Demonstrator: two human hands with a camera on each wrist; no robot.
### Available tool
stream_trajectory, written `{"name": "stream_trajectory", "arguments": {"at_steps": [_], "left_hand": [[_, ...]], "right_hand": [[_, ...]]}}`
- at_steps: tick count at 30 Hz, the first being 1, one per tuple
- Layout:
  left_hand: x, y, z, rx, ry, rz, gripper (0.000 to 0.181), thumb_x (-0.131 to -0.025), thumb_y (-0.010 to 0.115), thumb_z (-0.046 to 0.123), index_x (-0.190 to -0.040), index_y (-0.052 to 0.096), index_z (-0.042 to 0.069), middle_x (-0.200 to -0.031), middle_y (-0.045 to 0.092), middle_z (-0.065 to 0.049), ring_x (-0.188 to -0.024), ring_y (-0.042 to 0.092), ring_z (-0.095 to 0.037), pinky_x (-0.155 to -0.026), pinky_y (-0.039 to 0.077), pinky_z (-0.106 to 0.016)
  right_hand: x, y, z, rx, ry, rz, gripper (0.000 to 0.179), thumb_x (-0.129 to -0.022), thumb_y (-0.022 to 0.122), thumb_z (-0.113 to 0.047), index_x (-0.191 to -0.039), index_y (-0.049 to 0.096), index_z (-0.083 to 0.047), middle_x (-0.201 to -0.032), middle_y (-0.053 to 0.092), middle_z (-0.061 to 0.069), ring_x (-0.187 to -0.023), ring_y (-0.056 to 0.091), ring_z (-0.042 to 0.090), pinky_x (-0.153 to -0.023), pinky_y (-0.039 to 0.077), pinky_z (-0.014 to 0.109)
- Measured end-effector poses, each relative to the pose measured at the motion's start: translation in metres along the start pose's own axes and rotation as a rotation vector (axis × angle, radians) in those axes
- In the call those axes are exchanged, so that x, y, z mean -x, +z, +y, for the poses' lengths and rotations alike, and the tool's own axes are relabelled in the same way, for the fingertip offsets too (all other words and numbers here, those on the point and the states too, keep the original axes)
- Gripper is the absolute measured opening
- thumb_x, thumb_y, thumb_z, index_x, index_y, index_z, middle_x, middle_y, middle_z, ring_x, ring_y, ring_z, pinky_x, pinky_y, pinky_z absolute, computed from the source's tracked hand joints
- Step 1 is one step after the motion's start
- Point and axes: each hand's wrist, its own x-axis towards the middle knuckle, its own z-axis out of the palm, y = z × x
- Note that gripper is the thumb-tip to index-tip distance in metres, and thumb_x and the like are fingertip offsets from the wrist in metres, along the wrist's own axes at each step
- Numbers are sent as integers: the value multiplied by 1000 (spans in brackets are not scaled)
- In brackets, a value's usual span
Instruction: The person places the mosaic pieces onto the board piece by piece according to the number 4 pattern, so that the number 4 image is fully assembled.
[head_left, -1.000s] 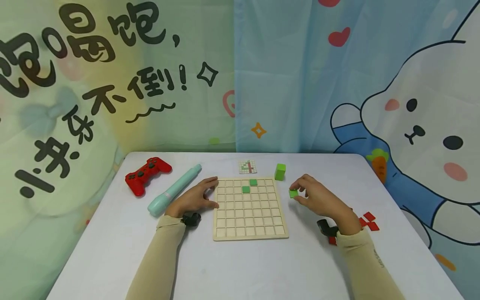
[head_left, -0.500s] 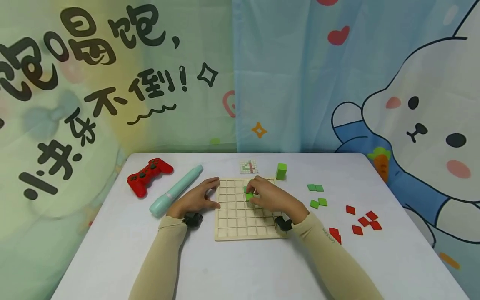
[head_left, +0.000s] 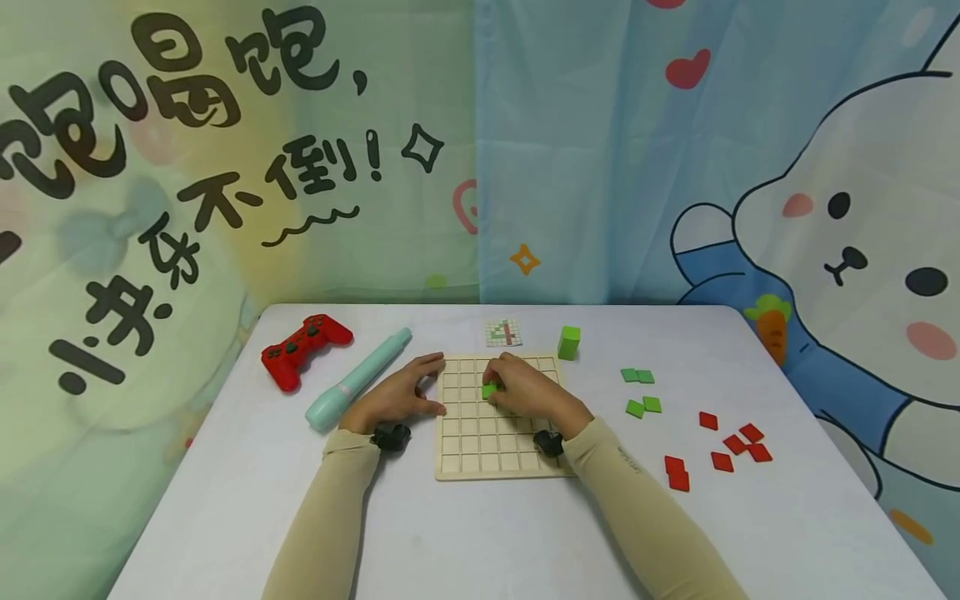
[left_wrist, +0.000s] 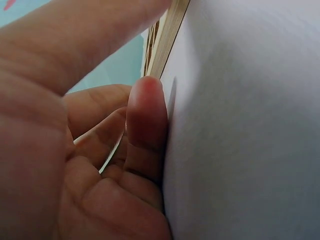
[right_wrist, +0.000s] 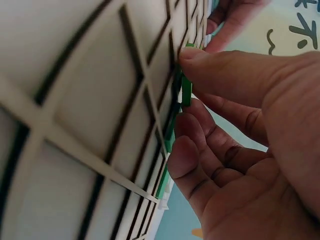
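From where I stood, the right hand (head_left: pixel 531 393) pinched a small, flat, square green tile (head_left: pixel 488 391) between thumb and fingertips, at the upper left of the pale wooden gridded board (head_left: pixel 465 465); whether it was seated, I couldn't tell. The left hand (head_left: pixel 397 393), fingers loosely spread and gripping nothing, rested at the board's left edge. The tile looked light, stiff and slightly slick, best taken by opposite edges.
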Motion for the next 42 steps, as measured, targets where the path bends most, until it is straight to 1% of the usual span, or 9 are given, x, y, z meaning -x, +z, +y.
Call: {"name": "stream_trajectory", "arguments": {"at_steps": [3, 8, 12, 19, 25, 29, 34, 38, 42], "left_hand": [[0, 0, 1, -6, -2, -2, 92, -90, 88, 30, -166, 39, 11, -177, 30, -7, -99, 60, -18, -89, 49, -29], [0, 0, 1, 0, -8, -6, 92, -90, 88, 30, -166, 39, 11, -177, 30, -7, -100, 60, -18, -90, 49, -30], [0, -1, 1, 5, -13, -4, 93, -90, 88, 30, -167, 38, 12, -177, 30, -5, -99, 60, -18, -88, 48, -28], [-1, 0, -1, 37, 27, -1, 93, -90, 88, 25, -166, 37, 6, -177, 29, -11, -93, 58, -16, -84, 48, -24], [-1, 1, -1, 34, 26, 1, 94, -89, 88, 26, -166, 37, 6, -177, 29, -10, -95, 59, -17, -86, 49, -26], [1, 0, 2, 28, 16, 9, 94, -89, 89, 25, -166, 37, 6, -177, 30, -9, -96, 59, -17, -87, 48, -27], [0, 1, 3, 24, 17, 12, 94, -89, 89, 25, -166, 37, 6, -177, 30, -10, -93, 58, -17, -85, 47, -25], [1, 2, 3, 21, 6, 14, 94, -89, 89, 25, -166, 37, 7, -177, 30, -10, -93, 58, -16, -85, 47, -25], [2, 1, 3, 14, 0, 9, 95, -89, 88, 26, -166, 37, 8, -177, 30, -9, -95, 58, -17, -86, 48, -26]], "right_hand": [[-3, 3, 2, 11, -6, 0, 18, -100, 76, -13, -116, 69, -7, -112, 63, 8, -102, 61, 20, -95, 54, 41], [-5, 5, 1, 3, -1, -7, 20, -100, 76, -15, -117, 68, -9, -114, 63, 7, -105, 61, 21, -97, 54, 41], [-5, 5, -2, 11, 4, -6, 19, -100, 76, -16, -115, 68, -10, -113, 62, 7, -102, 59, 20, -95, 53, 41], [-4, 4, -6, 16, 15, 3, 18, -99, 77, -17, -114, 68, -12, -106, 61, 6, -93, 53, 17, -87, 49, 37], [4, 1, -2, -26, 27, 27, 25, -102, 73, -19, -124, 68, -9, -107, 63, 6, -94, 55, 17, -88, 50, 38], [22, -14, 6, -83, 22, 92, 28, -108, 64, -22, -131, 66, -7, -112, 65, 7, -98, 57, 20, -87, 51, 40], [58, -41, 28, -101, 26, 249, 26, -111, 59, -22, -131, 67, -8, -119, 66, 9, -105, 61, 23, -86, 52, 41], [87, -61, 56, -105, 119, 382, 24, -111, 57, -19, -130, 69, -10, -123, 68, 12, -107, 63, 28, -86, 51, 44], [114, -80, 84, -112, 253, 433, 27, -113, 53, -21, -133, 67, -10, -130, 69, 16, -112, 62, 33, -90, 52, 45]]}}
